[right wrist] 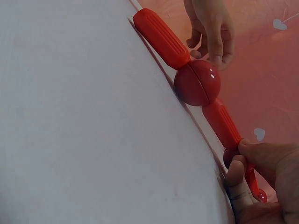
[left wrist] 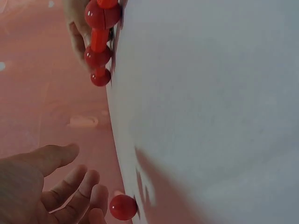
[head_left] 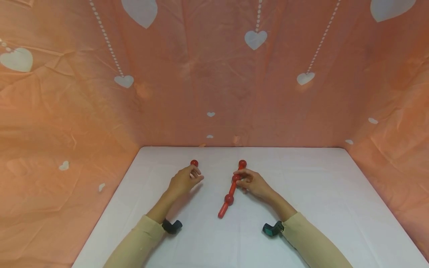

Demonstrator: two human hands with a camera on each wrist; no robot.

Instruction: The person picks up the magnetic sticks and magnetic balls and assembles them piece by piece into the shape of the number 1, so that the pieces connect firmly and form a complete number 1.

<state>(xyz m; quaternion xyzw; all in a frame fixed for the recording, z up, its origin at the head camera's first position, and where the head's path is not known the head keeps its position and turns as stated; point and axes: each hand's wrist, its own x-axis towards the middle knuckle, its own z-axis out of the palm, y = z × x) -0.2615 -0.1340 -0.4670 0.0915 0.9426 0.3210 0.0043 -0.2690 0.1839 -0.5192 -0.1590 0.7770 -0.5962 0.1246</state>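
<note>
A stick of ridged red rods joined by glossy red balls [head_left: 232, 189] lies slanted on the white table. My right hand [head_left: 257, 184] pinches it at its middle ball, thumb and fingers to either side. In the right wrist view the near rod [right wrist: 161, 39] and a large ball [right wrist: 198, 83] stand out from that grip. To the left, my left hand [head_left: 183, 181] has its fingers loosely bent. Just beyond them a separate red ball [left wrist: 124, 207] sits on the table; in the left wrist view nothing shows between thumb and fingers. Whether a fingertip touches that ball I cannot tell.
The white table [head_left: 301, 193] is bordered at the back and sides by an orange cloth [head_left: 214, 85] with white hearts. Dark wrist devices [head_left: 172, 226] sit at both cuffs of the beige sleeves [head_left: 137, 242].
</note>
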